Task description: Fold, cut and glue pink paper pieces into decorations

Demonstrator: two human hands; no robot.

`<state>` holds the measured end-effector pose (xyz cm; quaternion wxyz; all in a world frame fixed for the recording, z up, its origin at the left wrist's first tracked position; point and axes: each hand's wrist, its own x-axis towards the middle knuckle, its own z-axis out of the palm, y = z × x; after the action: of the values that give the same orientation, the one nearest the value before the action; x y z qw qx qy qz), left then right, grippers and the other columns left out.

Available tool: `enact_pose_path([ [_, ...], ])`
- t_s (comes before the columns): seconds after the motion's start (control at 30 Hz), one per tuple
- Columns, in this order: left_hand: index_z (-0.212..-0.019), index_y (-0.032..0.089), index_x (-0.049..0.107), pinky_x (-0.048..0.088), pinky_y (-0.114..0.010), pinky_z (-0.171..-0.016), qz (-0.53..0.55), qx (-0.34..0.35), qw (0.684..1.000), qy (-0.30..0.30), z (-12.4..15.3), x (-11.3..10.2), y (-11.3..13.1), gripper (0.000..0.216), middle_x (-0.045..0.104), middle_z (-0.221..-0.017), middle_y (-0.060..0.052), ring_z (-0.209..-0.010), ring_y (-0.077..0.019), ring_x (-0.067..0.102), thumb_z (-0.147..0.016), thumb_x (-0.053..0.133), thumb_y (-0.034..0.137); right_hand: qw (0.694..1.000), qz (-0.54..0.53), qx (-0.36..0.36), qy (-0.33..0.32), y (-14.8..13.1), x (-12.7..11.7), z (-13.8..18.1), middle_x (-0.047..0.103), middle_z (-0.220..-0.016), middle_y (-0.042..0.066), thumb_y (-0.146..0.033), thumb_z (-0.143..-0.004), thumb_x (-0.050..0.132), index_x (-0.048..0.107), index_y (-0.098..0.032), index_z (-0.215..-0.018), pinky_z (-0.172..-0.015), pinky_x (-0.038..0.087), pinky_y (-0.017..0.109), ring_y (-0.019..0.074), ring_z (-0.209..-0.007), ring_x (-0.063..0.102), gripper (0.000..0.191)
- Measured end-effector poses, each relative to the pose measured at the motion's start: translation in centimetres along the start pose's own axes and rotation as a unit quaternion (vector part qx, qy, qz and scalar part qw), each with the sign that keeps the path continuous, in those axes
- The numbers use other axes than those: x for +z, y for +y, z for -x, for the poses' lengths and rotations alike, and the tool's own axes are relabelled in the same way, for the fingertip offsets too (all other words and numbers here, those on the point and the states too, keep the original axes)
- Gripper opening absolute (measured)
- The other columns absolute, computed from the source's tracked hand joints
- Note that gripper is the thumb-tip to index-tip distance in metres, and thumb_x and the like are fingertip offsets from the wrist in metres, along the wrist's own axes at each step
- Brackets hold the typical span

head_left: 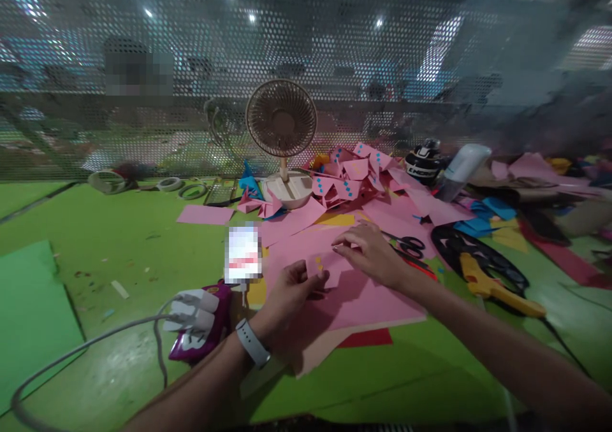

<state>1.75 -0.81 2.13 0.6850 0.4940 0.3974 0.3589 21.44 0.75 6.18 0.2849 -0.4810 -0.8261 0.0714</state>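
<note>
My left hand (297, 287), with a pale watch band on its wrist, is curled with the thumb near the fingers. At the thumb tip a small yellow paper piece (319, 264) appears pinched. My right hand (367, 248) is higher and to the right, its thumb and fingertips close together; anything between them is too small to make out. Both hands are above a large pink paper sheet (344, 308) lying on other sheets. Black-handled scissors (412, 247) lie just beyond my right wrist.
Folded pink paper pieces with blue diamonds (349, 171) are heaped beside a small fan (282, 123). A lit phone (243, 253) and a purple power strip (201, 336) with plugs stand left. A yellow glue gun (497, 288) rests on a black spool (449, 244) at right. Tape rolls (169, 184) lie behind.
</note>
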Motion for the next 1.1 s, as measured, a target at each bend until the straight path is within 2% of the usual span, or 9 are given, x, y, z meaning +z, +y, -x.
enact_pose_path([
  [0.17,-0.073,0.015,0.056,0.047,-0.022,-0.057,-0.017,0.037,0.999,0.009,0.1,-0.4,1.0,0.032,0.063,-0.066,0.000,-0.063,-0.0146,0.064,-0.069,0.075,0.041,0.999,-0.002,0.010,-0.036,1.3,-1.5,0.3,0.070,-0.084,0.002,-0.037,-0.088,0.055,0.067,-0.020,-0.084,-0.086,0.033,0.036,0.0177,-0.081,0.059,0.021],
  [0.27,-0.087,0.017,0.056,0.051,-0.027,-0.061,0.046,0.027,0.998,0.026,0.2,-0.6,1.4,0.037,0.068,-0.078,-0.005,-0.073,-0.0195,0.067,-0.078,0.062,0.052,0.995,-0.047,0.059,-0.073,2.7,-2.5,0.8,0.068,-0.080,0.003,-0.042,-0.089,0.049,0.065,-0.019,-0.079,-0.070,0.038,0.029,0.0170,-0.075,0.058,0.030],
  [0.37,-0.101,0.017,0.054,0.054,-0.032,-0.061,0.112,0.004,0.993,0.034,0.2,-0.6,1.5,0.048,0.070,-0.080,-0.008,-0.072,-0.0217,0.068,-0.083,0.047,0.061,0.987,-0.097,0.113,-0.062,3.4,-2.6,1.4,0.064,-0.076,0.002,-0.047,-0.089,0.046,0.063,-0.018,-0.076,-0.063,0.038,0.027,0.0156,-0.070,0.055,0.036],
  [0.57,-0.083,0.014,0.059,0.053,-0.026,-0.061,0.060,-0.011,0.998,0.013,0.3,-0.1,1.1,0.034,0.071,-0.085,-0.010,-0.073,-0.0195,0.069,-0.072,0.073,0.043,0.975,-0.178,0.121,-0.052,2.2,-1.0,1.2,0.061,-0.070,0.000,-0.049,-0.086,0.050,0.062,-0.018,-0.073,-0.063,0.038,0.026,0.0146,-0.067,0.052,0.036],
  [0.7,-0.076,0.014,0.059,0.050,-0.021,-0.058,0.076,-0.008,0.995,0.058,0.0,-0.5,0.8,0.031,0.069,-0.075,-0.005,-0.066,-0.0139,0.066,-0.070,0.075,0.041,0.948,-0.283,0.143,-0.038,2.1,-0.2,0.9,0.064,-0.082,0.002,-0.048,-0.084,0.054,0.064,-0.018,-0.083,-0.068,0.041,0.026,0.0154,-0.076,0.056,0.032],
  [0.8,-0.074,0.016,0.058,0.049,-0.019,-0.059,0.108,0.018,0.988,0.107,-0.2,-0.9,0.8,0.031,0.067,-0.075,-0.002,-0.073,-0.0141,0.066,-0.068,0.076,0.040,0.914,-0.355,0.194,-0.023,2.7,-0.1,1.2,0.064,-0.086,0.003,-0.047,-0.080,0.060,0.063,-0.017,-0.094,-0.066,0.042,0.025,0.0147,-0.075,0.056,0.033],
  [0.9,-0.078,0.017,0.057,0.051,-0.023,-0.066,0.102,0.045,0.987,0.114,-0.2,-0.8,0.5,0.030,0.066,-0.082,-0.003,-0.084,-0.0178,0.066,-0.070,0.075,0.039,0.898,-0.383,0.215,-0.027,3.4,-0.1,1.6,0.063,-0.081,0.002,-0.044,-0.074,0.067,0.064,-0.017,-0.090,-0.064,0.041,0.025,0.0132,-0.071,0.055,0.031],
  [1.0,-0.096,0.021,0.056,0.051,-0.034,-0.081,0.056,0.105,0.981,0.153,-0.3,-0.6,0.1,0.028,0.063,-0.096,-0.005,-0.101,-0.0228,0.061,-0.076,0.069,0.037,0.894,-0.389,0.222,-0.017,3.9,-0.2,1.8,0.062,-0.077,0.001,-0.043,-0.073,0.068,0.064,-0.017,-0.084,-0.061,0.040,0.025,0.0119,-0.067,0.053,0.029],
  [1.1,-0.119,0.028,0.049,0.039,-0.044,-0.100,-0.050,0.212,0.950,0.225,-0.1,-0.8,0.2,0.041,0.055,-0.120,-0.007,-0.123,-0.0255,0.044,-0.081,0.063,0.033,0.893,-0.386,0.229,-0.013,4.3,-0.3,1.7,0.062,-0.076,0.001,-0.043,-0.072,0.069,0.065,-0.017,-0.084,-0.058,0.038,0.024,0.0118,-0.066,0.052,0.029],
])
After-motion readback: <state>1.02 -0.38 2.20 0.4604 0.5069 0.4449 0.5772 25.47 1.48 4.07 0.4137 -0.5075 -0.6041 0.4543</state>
